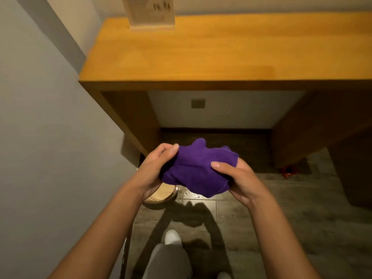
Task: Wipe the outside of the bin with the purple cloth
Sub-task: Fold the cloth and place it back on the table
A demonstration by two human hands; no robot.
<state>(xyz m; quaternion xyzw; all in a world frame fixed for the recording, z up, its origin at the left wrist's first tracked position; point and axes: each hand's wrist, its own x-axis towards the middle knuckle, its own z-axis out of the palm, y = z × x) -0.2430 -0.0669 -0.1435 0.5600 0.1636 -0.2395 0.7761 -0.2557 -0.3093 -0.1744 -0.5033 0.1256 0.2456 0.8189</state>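
Hands held the cloth (194, 170) bunched between them above the floor, likely gathering it into a pad before wiping. Left hand (154, 170) curled its fingers (171, 149) around the cloth's left edge; right hand (239, 178) cupped it from below, thumb pressed on top. Neither had let go. Bin (161, 195) stood on the floor (281, 218) below the left hand, beside the wall (50, 137) and near the table (201, 51) leg, mostly hidden, so its outside looked untouched.
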